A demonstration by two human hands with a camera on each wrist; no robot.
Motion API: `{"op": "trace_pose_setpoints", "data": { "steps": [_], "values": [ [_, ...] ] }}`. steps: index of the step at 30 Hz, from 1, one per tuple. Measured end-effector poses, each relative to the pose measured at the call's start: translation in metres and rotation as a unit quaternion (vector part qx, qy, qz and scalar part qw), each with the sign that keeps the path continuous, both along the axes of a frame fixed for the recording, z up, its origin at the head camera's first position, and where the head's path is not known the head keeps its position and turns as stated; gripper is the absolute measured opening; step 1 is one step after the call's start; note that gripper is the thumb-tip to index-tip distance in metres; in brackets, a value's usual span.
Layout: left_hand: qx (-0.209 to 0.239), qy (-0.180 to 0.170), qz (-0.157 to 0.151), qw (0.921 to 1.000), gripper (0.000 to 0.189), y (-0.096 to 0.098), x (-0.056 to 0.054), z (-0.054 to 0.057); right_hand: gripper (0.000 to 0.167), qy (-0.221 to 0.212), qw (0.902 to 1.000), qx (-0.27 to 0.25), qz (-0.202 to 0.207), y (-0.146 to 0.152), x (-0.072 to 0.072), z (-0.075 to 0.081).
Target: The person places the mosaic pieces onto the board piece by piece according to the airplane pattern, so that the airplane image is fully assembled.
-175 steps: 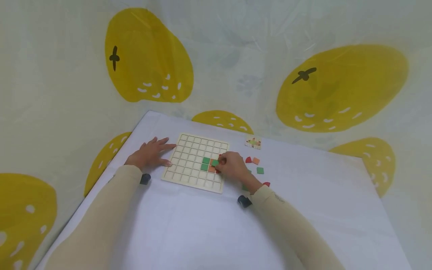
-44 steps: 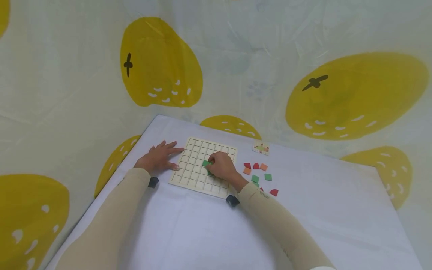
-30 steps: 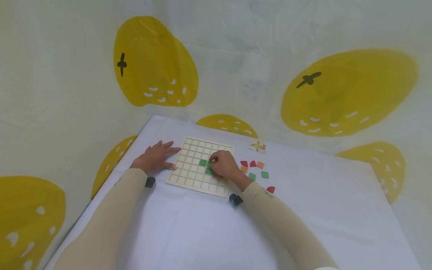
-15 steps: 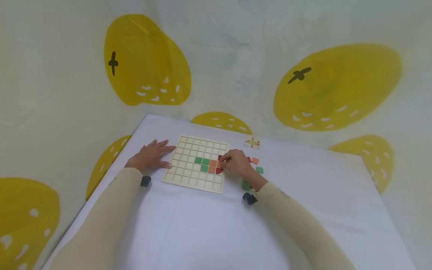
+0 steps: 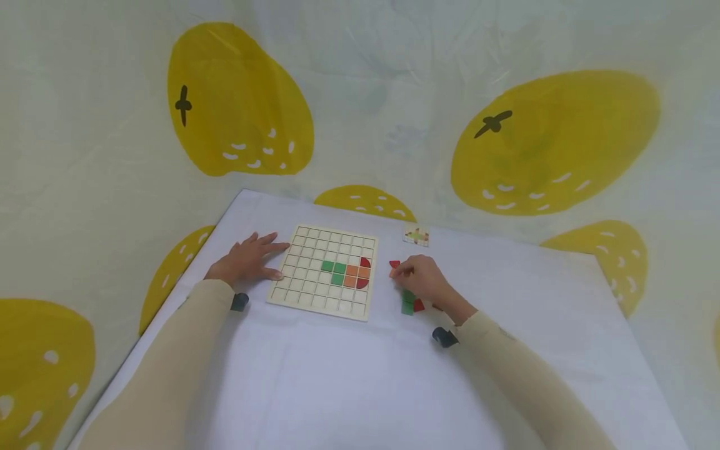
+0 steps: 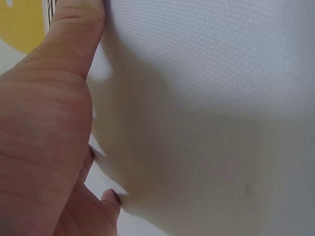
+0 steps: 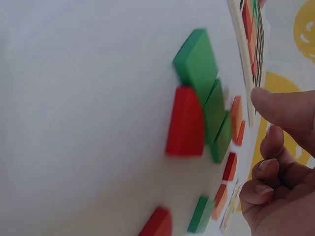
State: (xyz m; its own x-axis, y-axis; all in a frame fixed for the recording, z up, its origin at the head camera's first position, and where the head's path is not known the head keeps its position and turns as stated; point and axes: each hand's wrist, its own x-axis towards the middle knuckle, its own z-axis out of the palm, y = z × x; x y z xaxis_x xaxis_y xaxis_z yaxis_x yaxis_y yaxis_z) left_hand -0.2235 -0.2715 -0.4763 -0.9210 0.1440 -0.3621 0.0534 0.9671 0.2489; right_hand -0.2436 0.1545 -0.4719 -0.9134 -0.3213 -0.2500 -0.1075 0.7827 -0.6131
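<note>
Gridded board, part filled, loose pieces to its right

Seated in the board: eight flat pieces, grouped toward its right side. Three green squares in neighbouring cells; three orange squares between green and red; two red quarter-rounds in the column nearest the right edge. Most cells bare.

Progress, by judgement: laying-out part done, one coloured cluster set, the loose stock unplaced.

Loose stock, right of the board: green, red and orange pieces, at least nine, some touching, all flat.

Right hand: right of the board, fingers bent, tips at a loose orange piece; whether it grips that piece cannot be told.

Left hand: at the board's left edge, fingers spread and holding nothing, thumb and forefinger touching the rim or just beside it.

Picture card: beyond the board's far right corner, printed with a green, red and orange pattern.

Surface: table under white cloth, extending on every side of the board.

Room: pale hanging behind the board, printed with large yellow fruit shapes.
</note>
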Motion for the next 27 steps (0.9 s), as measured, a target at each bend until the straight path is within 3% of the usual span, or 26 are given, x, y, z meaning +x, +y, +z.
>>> {"op": "trace_pose_setpoints", "data": {
  "steps": [5, 11, 27],
  "values": [
    [-0.004, 0.001, 0.000, 1.0000, 0.087, 0.001, 0.000, 0.000, 0.013, -0.005, 0.9997, 0.013, -0.022, 0.018, 0.001, -0.006],
    [-0.008, 0.003, -0.004, 1.0000, 0.088, 0.002, 0.001, 0.001, 0.021, 0.002, 0.9994, 0.022, -0.025, 0.030, 0.003, -0.012],
    [-0.001, 0.004, 0.001, 1.0000, 0.087, 0.003, 0.003, 0.002, 0.029, 0.011, 0.9989, 0.039, -0.024, 0.034, 0.001, -0.022]
  ]
}}
